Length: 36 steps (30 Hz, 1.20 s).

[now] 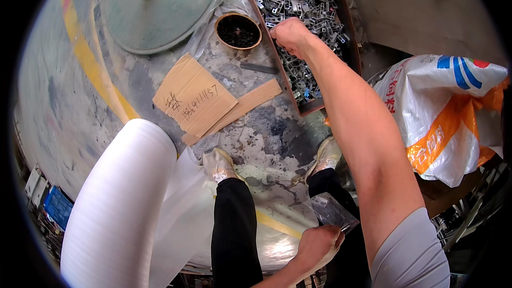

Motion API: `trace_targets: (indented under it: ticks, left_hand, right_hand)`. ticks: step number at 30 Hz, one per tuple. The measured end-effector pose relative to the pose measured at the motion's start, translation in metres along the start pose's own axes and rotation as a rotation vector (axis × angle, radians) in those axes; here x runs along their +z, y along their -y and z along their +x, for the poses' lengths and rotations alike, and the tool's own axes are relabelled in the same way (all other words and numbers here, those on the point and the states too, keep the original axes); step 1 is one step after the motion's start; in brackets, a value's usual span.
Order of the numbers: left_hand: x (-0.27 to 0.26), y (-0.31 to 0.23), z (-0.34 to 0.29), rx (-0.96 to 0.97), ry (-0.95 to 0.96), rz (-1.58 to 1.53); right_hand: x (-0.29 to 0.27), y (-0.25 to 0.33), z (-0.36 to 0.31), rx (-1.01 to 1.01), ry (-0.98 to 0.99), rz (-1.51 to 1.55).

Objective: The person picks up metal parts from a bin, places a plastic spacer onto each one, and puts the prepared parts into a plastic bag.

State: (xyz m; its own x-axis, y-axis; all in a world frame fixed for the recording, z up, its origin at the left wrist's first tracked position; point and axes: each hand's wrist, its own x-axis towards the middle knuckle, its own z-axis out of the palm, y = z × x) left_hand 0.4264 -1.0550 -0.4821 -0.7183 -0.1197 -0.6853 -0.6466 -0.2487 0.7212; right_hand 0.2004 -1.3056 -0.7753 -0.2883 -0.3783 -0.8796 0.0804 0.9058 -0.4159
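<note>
My right arm stretches far forward, and my right hand (pixel 292 37) is at the left wall of a shallow rectangular box (pixel 356 48). Its fingers are curled closed; what they hold, if anything, is hidden. Many small silvery metal brackets (pixel 298 2) lie heaped in the box, partly covered by my forearm. Low in front of my body, above my right leg, my left hand (pixel 320 242) grips a clear plastic bag (pixel 333 210). The bag looks shiny and crumpled, and I cannot tell what is in it.
Left of the box are a round bowl of dark bits (pixel 238 31), a cardboard piece (pixel 194 96) and a dark strip (pixel 258 68). A green round base (pixel 160 16) stands behind. A white foam roll (pixel 120 202) rises at left, a woven sack (pixel 426 117) at right.
</note>
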Motion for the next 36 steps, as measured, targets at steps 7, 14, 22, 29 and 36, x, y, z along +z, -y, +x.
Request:
trace_targets:
  ticks: [7,14,22,29,36]
  left_hand:
    - [0.006,0.003,0.000,0.031,-0.019,0.004]
    - [0.008,0.005,0.001,0.015,-0.008,0.012]
    - [0.014,0.019,0.002,-0.022,-0.101,0.038]
    - [0.016,0.024,-0.001,-0.022,-0.020,0.157]
    - [0.019,0.030,-0.003,-0.019,0.001,0.209]
  right_hand:
    - [-0.002,0.011,-0.003,0.109,0.008,0.224]
    - [-0.015,0.000,-0.016,0.139,0.190,0.335]
    - [-0.030,-0.046,-0.125,-0.162,0.792,1.123]
    - [-0.034,-0.079,-0.251,-0.307,0.875,1.182]
    - [-0.012,-0.104,-0.259,-0.107,1.048,1.375]
